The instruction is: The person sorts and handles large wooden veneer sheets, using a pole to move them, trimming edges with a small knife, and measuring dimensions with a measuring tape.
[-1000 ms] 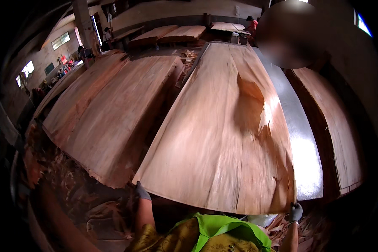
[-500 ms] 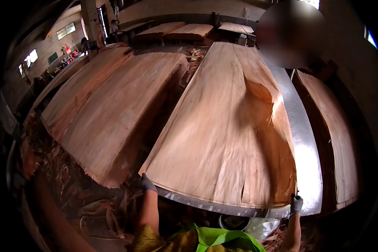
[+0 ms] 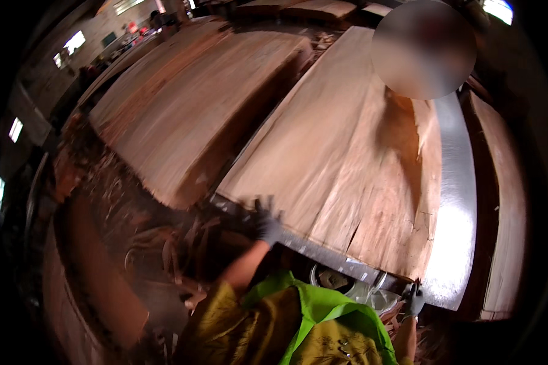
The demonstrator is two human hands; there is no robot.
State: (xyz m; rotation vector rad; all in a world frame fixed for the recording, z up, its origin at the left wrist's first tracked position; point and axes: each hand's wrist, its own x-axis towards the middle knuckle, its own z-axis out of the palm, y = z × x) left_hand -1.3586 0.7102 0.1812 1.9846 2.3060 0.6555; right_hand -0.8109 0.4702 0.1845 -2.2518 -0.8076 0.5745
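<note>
A large pale wood veneer sheet [image 3: 310,158] lies over a metal-topped table [image 3: 453,243], with a raised brown fold [image 3: 402,146] along its right part and a split near the front. My left hand [image 3: 268,225], in a grey glove, is at the sheet's near edge, left of the middle, with its fingers spread and somewhat blurred. At the near right corner, my right hand [image 3: 415,299], also gloved, is closed on the sheet's edge; its fingertips are partly hidden.
Stacks of veneer [image 3: 207,103] stand to the left, and another stack [image 3: 508,243] to the right. Wood scraps [image 3: 158,243] litter the floor. A bucket [image 3: 330,278] and a clear plastic bag [image 3: 374,298] are below the table's front edge. A blurred person is at the far end.
My left hand has let go of the near left corner and moved right along the front edge. The sheet's raised right side lies flatter near me. The view has tilted.
</note>
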